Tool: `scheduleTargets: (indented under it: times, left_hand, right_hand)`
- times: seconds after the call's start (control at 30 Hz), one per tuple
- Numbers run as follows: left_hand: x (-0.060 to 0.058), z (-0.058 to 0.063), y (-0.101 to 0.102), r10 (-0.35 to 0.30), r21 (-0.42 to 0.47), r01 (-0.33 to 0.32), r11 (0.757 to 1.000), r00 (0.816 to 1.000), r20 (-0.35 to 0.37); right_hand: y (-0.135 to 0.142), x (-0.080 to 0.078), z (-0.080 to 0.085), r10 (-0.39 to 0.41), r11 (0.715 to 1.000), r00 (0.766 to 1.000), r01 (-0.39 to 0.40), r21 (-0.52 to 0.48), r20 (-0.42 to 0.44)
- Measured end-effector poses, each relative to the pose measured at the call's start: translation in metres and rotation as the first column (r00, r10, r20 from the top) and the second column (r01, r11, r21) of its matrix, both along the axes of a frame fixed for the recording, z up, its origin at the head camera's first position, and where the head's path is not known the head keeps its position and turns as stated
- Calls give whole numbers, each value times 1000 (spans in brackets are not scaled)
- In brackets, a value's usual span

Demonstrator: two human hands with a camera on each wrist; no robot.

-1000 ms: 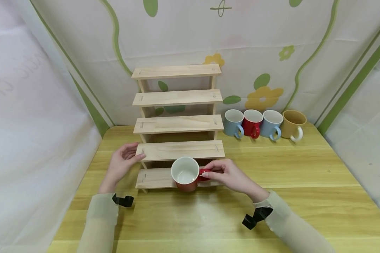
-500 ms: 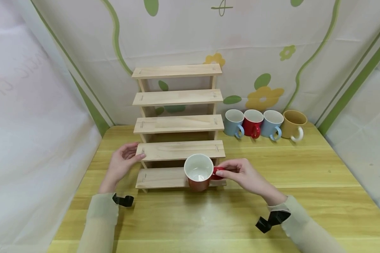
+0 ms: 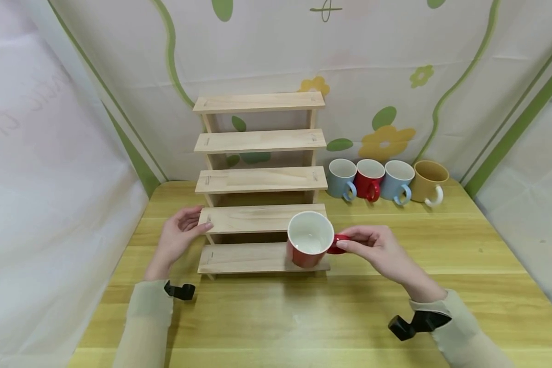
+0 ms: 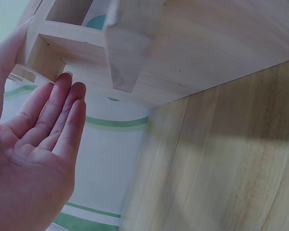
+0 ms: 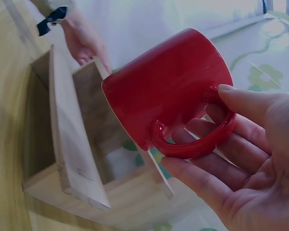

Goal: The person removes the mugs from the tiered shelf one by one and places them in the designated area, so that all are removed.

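A red mug [image 3: 309, 239] with a white inside hangs over the right end of the lowest step of a stepped wooden rack [image 3: 259, 181]. My right hand [image 3: 377, 248] pinches its handle [image 5: 202, 139], and in the right wrist view the red mug [image 5: 171, 89] is held clear of the wood. My left hand [image 3: 177, 240] rests with straight fingers against the left end of the second step. In the left wrist view that left hand [image 4: 36, 144] lies open beside the rack's side [image 4: 149, 48], holding nothing.
Several mugs stand in a row right of the rack by the back wall: blue [image 3: 341, 177], red [image 3: 369, 178], blue [image 3: 397, 179], tan [image 3: 429, 180]. Cloth walls close in the yellow wooden table [image 3: 441, 255] on three sides.
My right hand has carried the red mug to the right along the lowest step and a little upward. The left hand has stayed at the rack's left end.
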State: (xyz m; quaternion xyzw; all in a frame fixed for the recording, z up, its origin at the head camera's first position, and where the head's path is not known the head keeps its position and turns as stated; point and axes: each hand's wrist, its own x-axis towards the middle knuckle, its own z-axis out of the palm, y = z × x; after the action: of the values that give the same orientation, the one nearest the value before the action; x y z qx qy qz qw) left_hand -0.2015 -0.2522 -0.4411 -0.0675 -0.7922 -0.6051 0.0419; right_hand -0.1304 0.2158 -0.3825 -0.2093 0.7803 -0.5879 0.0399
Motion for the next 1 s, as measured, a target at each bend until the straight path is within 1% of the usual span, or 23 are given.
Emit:
scheduleTargets:
  times: [0.17, 0.3, 0.4, 0.5, 0.6, 0.73, 0.87, 1.0]
  left_hand:
    - [1, 1, 0, 1, 3, -1, 1000, 1000, 8]
    - [2, 3, 0, -2, 1, 2, 1000, 1000, 12]
    - [3, 4, 1, -4, 0, 4, 1000, 1000, 16]
    - [4, 5, 2, -4, -2, 4, 1000, 1000, 19]
    - [4, 5, 2, -1, -5, 2, 1000, 1000, 22]
    - [2, 2, 1, 2, -12, -2, 1000, 1000, 19]
    - [0, 0, 0, 3, -16, -3, 1000, 1000, 18]
    - [1, 0, 0, 7, -15, -7, 1000, 1000, 24]
  right_hand:
    - [12, 1, 4, -61, 998, 998, 60, -36, -35]
    - [23, 2, 9, -91, 994, 995, 87, -67, -50]
    - [33, 2, 11, -101, 989, 993, 94, -113, -58]
    - [43, 2, 12, -134, 982, 988, 122, -147, -71]
    - [55, 2, 13, -180, 975, 981, 168, -148, -72]
    - [70, 2, 14, -221, 966, 974, 210, -150, -57]
    - [85, 0, 12, -260, 950, 965, 248, -188, -37]
    - [100, -2, 9, -311, 918, 950, 302, -258, 6]
